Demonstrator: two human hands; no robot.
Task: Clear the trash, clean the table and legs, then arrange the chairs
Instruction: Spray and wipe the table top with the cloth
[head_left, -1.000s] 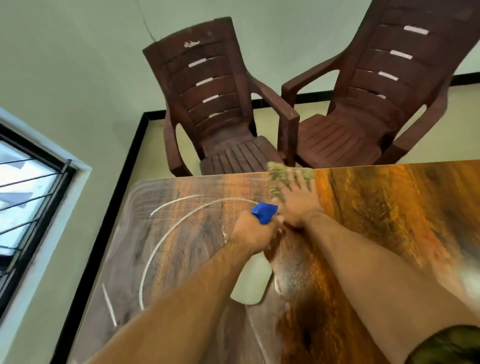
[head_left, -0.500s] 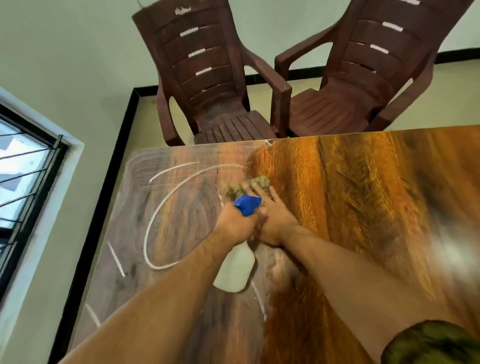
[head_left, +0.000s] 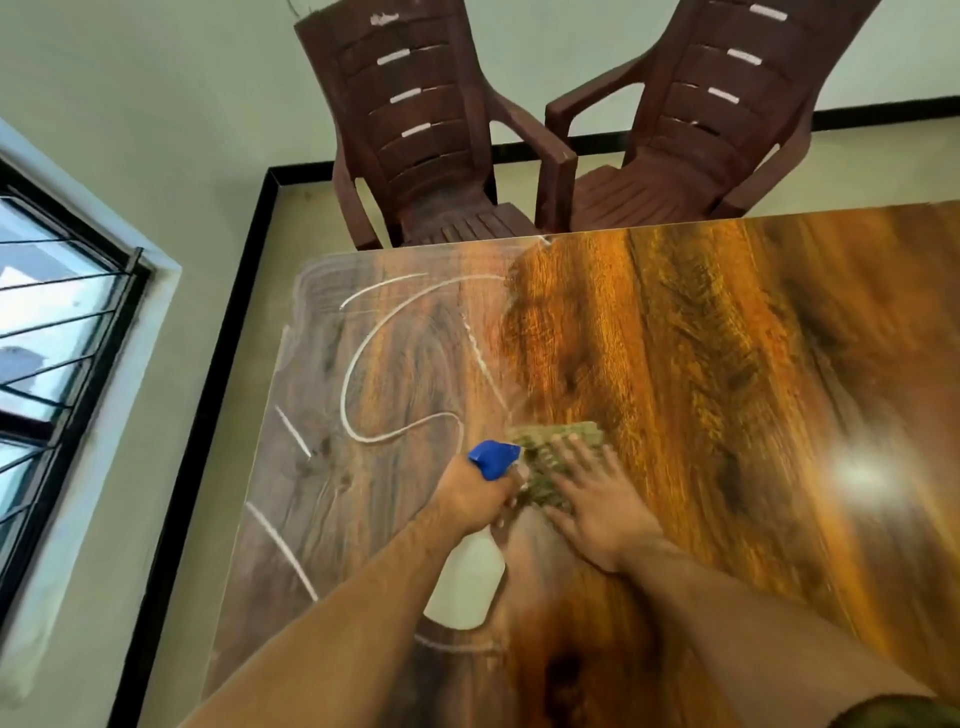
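Wood-grain tabletop (head_left: 727, 338) during the wiping step, head view. The right hand (head_left: 605, 512) lies flat, fingers straight and spread, pressing a green cloth (head_left: 556, 452) onto the surface. The cloth shows beyond and to the left of the fingertips; its outline is blurred, and its longer side appears to run across the table. The left hand (head_left: 475, 493) is curled round the neck of a spray bottle (head_left: 467, 587), whose blue nozzle (head_left: 491, 458) points away from the person and sits just beside the cloth's left edge. The white body trails back toward the person; whether it touches the table cannot be told.

Key relation: the white streaks (head_left: 358, 364) of residue lie to the left of both hands and toward the far left corner, whereas the surface right of the cloth looks glossy and streak-free. The boundary between the two zones runs from the far edge toward the person and meets the cloth. The left hand is nearer the streaked zone but is occupied by the bottle, so the next pass probably calls for the right hand to carry the cloth leftward, beyond the nozzle.

A brown plastic chair (head_left: 415, 130) and a second chair (head_left: 717, 119) stand just beyond the far edge, apparently not yet arranged.
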